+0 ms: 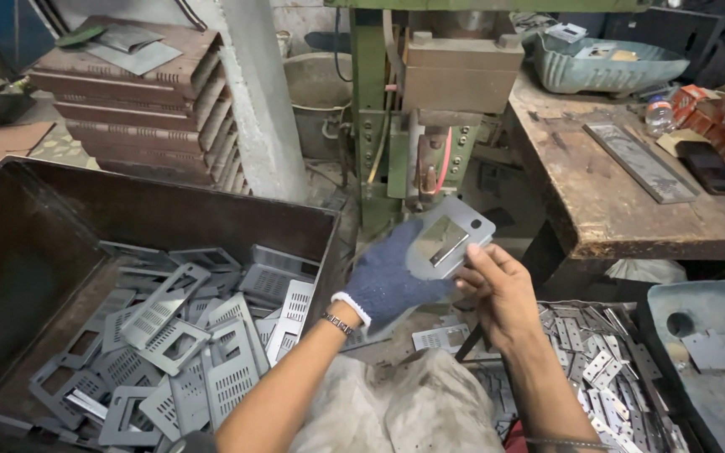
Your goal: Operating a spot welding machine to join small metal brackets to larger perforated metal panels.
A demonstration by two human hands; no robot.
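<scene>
My left hand (388,277), in a blue knitted glove, and my bare right hand (501,294) both gripped the flat grey metal plate with a rectangular window (449,237). It sat tilted between them, its long axis slanting toward the green press machine (396,126) just beyond.

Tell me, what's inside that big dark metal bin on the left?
The bin holds a loose heap of grey stamped metal plates with slots and cut-out windows. They overlap, so whatever lies beneath them is hidden.

Metal workshop: green press machine (396,126), bin (18,252) w/ stamped plates (178,335), worn workbench (614,201).
</scene>
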